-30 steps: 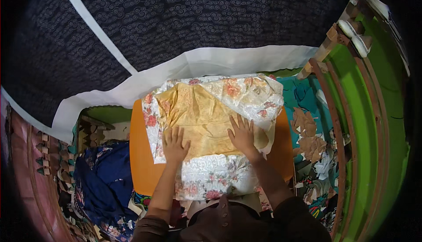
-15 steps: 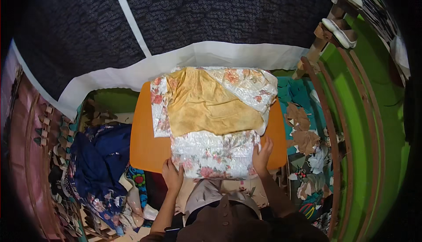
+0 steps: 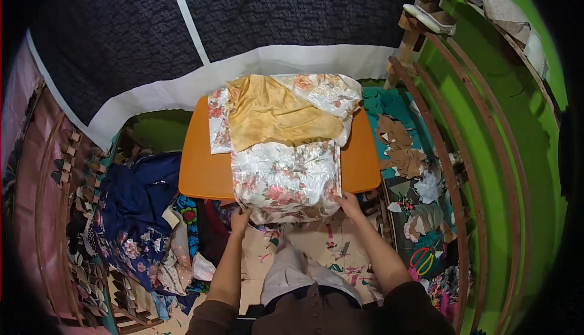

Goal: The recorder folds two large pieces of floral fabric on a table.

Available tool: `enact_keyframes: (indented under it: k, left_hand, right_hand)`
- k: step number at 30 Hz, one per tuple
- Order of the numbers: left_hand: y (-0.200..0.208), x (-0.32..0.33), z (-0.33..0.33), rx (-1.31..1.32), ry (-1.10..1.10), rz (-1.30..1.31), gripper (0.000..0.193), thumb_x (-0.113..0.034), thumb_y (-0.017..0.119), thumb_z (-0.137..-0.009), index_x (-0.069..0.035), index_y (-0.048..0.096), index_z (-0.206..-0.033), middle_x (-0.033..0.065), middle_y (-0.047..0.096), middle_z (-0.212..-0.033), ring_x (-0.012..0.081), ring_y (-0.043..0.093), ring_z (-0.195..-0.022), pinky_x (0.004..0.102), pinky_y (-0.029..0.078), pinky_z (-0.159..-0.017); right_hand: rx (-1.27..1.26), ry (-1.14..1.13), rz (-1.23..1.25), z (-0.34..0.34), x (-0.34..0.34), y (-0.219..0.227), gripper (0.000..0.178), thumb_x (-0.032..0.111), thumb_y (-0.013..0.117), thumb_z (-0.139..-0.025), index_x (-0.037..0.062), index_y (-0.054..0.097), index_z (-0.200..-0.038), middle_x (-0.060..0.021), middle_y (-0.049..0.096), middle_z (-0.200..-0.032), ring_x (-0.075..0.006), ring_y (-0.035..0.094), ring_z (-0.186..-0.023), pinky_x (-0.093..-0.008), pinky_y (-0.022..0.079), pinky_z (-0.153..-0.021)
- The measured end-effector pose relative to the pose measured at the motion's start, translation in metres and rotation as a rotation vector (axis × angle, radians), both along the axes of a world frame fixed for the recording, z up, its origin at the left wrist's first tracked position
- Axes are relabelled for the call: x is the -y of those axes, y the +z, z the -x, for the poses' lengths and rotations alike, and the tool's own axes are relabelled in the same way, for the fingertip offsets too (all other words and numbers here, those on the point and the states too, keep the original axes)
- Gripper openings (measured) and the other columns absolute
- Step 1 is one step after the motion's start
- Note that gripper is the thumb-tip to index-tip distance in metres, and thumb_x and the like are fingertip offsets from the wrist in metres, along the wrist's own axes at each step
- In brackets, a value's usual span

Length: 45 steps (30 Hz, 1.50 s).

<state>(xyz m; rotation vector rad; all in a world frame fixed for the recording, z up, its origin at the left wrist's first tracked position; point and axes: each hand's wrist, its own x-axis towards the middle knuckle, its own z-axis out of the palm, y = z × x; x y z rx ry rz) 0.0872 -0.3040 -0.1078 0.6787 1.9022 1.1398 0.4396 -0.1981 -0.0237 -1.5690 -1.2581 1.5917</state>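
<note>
A shiny white floral cloth (image 3: 286, 180) with red and pink blooms lies over the orange table (image 3: 204, 152), its near end hanging past the table's front edge. A golden-yellow piece of cloth (image 3: 280, 116) covers its upper middle, with floral parts showing to the left and upper right. My left hand (image 3: 241, 218) is closed on the cloth's near left corner, the fingertips partly hidden by the fabric. At the near right corner, my right hand (image 3: 350, 206) pinches the edge between thumb and fingers.
A dark blue floral cloth pile (image 3: 137, 195) lies left of the table. On the right are brown scraps (image 3: 401, 149), scissors with red and yellow handles (image 3: 421, 261) and wooden rails (image 3: 432, 134). A dark patterned curtain (image 3: 292, 13) hangs behind. Scraps litter the tiled floor.
Both hands have moved to the cloth's near corners and closed on them. The cloth's near end now extends farther over the table's front edge. The whole view has shifted.
</note>
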Motion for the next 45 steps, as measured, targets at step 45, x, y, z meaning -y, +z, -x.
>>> enact_keyframes:
  k: [45]
  left_hand:
    - [0.192, -0.005, 0.018, 0.531, -0.108, -0.47, 0.022, -0.016, 0.062, -0.082, -0.003, 0.057, -0.098, -0.0019, 0.059, -0.085, 0.0075, 0.054, -0.076, 0.0239, 0.042, -0.07]
  right_hand:
    - [-0.879, 0.225, 0.102, -0.043, -0.038, 0.112, 0.053, 0.002, 0.065, -0.073, -0.0005, 0.042, -0.121, -0.0114, 0.057, -0.103, -0.0206, 0.059, -0.084, -0.033, 0.049, -0.07]
